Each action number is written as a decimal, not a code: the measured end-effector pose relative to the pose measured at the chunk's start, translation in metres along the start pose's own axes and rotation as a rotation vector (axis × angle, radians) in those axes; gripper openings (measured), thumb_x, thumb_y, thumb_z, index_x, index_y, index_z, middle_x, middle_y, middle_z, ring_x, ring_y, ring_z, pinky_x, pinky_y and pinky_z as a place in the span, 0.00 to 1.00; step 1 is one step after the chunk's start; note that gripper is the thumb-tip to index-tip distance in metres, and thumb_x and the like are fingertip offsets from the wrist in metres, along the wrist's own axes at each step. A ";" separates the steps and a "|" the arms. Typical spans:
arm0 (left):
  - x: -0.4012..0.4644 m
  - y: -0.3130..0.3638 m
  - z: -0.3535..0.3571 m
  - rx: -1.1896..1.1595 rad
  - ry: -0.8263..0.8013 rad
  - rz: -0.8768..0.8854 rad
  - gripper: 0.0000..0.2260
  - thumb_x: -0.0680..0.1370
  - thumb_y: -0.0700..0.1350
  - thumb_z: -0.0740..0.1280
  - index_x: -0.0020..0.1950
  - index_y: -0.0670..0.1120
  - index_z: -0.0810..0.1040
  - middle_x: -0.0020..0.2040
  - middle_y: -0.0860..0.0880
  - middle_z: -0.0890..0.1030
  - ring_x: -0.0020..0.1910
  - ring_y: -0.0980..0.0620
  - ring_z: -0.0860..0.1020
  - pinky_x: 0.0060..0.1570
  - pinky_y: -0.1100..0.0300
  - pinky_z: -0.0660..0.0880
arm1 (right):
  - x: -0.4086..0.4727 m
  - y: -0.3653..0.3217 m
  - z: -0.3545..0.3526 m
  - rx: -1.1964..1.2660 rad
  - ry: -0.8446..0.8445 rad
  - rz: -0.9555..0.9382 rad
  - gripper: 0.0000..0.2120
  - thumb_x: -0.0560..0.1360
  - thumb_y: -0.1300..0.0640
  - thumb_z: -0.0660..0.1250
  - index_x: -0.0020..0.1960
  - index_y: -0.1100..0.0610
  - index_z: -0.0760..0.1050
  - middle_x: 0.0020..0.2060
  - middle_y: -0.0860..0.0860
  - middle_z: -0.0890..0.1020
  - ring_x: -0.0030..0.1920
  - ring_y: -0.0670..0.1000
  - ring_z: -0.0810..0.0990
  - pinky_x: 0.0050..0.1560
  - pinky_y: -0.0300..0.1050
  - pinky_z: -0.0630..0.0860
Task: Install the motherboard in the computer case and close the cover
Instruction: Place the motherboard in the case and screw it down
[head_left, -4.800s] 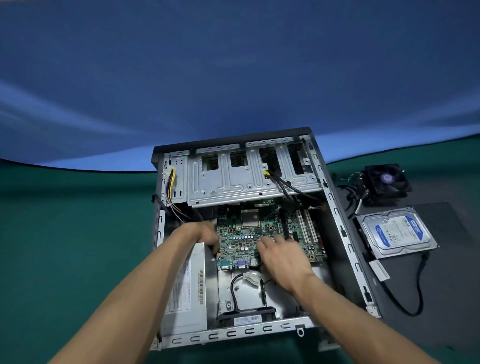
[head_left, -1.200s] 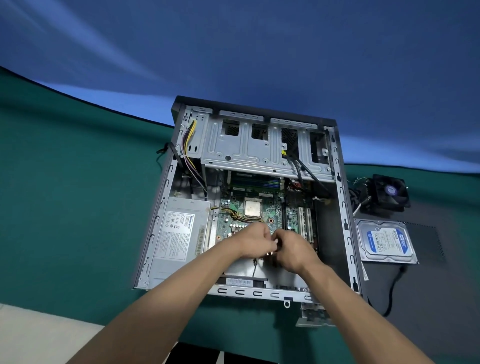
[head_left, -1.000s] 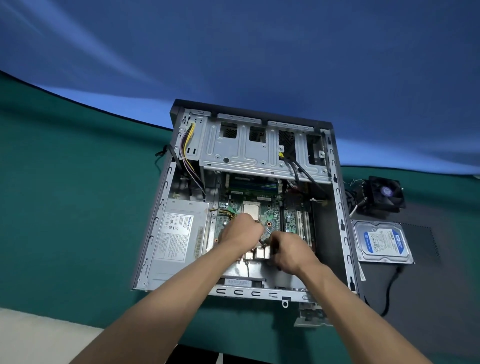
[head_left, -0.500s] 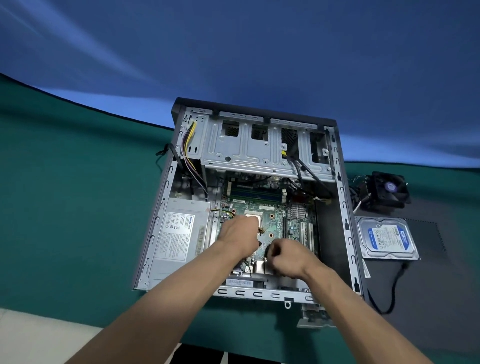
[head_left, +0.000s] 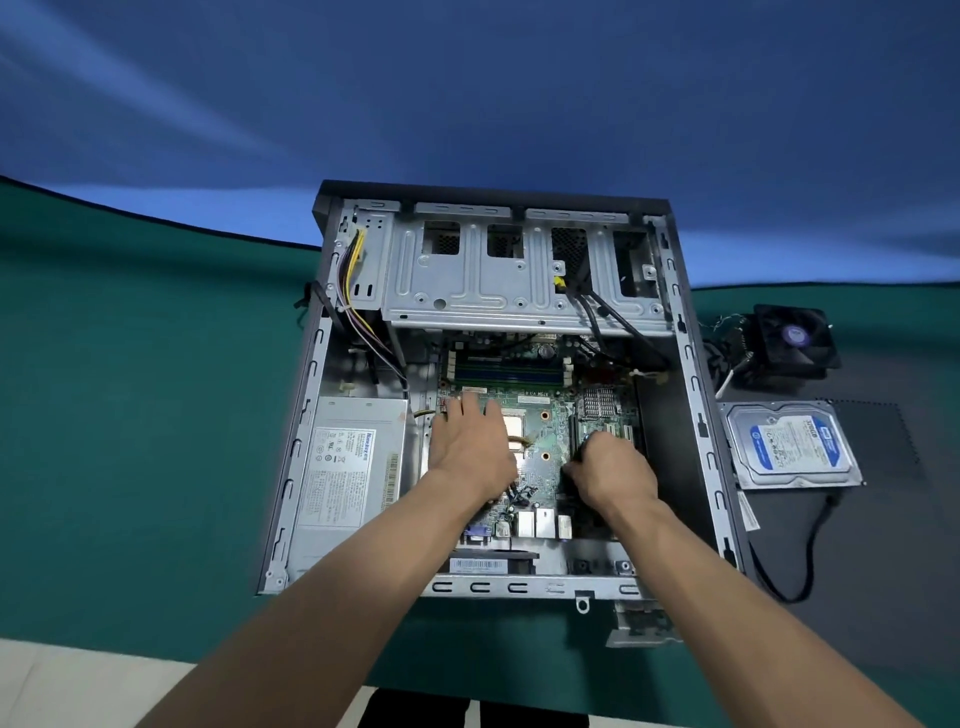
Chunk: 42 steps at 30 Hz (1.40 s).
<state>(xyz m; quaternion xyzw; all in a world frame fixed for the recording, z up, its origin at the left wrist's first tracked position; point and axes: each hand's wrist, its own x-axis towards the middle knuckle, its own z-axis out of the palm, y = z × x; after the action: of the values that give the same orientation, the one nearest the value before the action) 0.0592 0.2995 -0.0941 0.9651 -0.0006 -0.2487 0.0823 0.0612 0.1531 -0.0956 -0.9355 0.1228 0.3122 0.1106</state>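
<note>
The open computer case (head_left: 691, 395) lies on its side on the green table. The green motherboard (head_left: 545, 441) sits inside on the case floor, with its rear ports toward me. My left hand (head_left: 470, 447) rests flat on the board's left part, its straight fingers reaching past the CPU socket (head_left: 517, 428). My right hand (head_left: 613, 470) has its fingers curled down onto the board at the expansion slots; its fingertips are hidden.
A grey power supply (head_left: 348, 467) fills the case's left side and a metal drive cage (head_left: 493, 280) spans the far end. To the right of the case lie a black fan cooler (head_left: 795, 338), a hard drive (head_left: 789, 441) and a dark panel (head_left: 872, 519).
My hands have spread apart: the left opened flat and slid left and farther up the board, while the right moved right to the slots. More of the board's middle shows.
</note>
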 end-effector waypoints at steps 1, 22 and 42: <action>0.001 0.000 0.000 0.014 -0.016 -0.005 0.26 0.76 0.49 0.64 0.71 0.42 0.62 0.70 0.41 0.64 0.68 0.42 0.62 0.67 0.49 0.61 | 0.001 -0.001 -0.001 -0.008 0.006 0.001 0.08 0.77 0.58 0.66 0.40 0.58 0.71 0.46 0.57 0.82 0.39 0.55 0.74 0.39 0.42 0.68; 0.021 0.006 0.005 0.150 0.205 0.216 0.24 0.74 0.51 0.64 0.65 0.42 0.65 0.62 0.43 0.69 0.62 0.44 0.67 0.67 0.48 0.63 | -0.004 0.000 -0.004 0.030 0.041 0.023 0.06 0.76 0.55 0.66 0.50 0.57 0.75 0.48 0.54 0.81 0.46 0.56 0.79 0.42 0.42 0.68; 0.036 0.010 0.011 0.032 0.124 0.018 0.30 0.68 0.51 0.66 0.67 0.48 0.62 0.65 0.44 0.66 0.64 0.43 0.62 0.57 0.42 0.67 | 0.007 -0.006 -0.011 -0.117 0.048 -0.068 0.11 0.75 0.60 0.64 0.36 0.56 0.67 0.37 0.51 0.74 0.38 0.54 0.71 0.37 0.40 0.66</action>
<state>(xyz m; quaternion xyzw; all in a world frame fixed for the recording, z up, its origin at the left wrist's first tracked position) 0.0857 0.2861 -0.1190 0.9798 -0.0081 -0.1878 0.0687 0.0743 0.1552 -0.0906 -0.9512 0.0750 0.2925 0.0634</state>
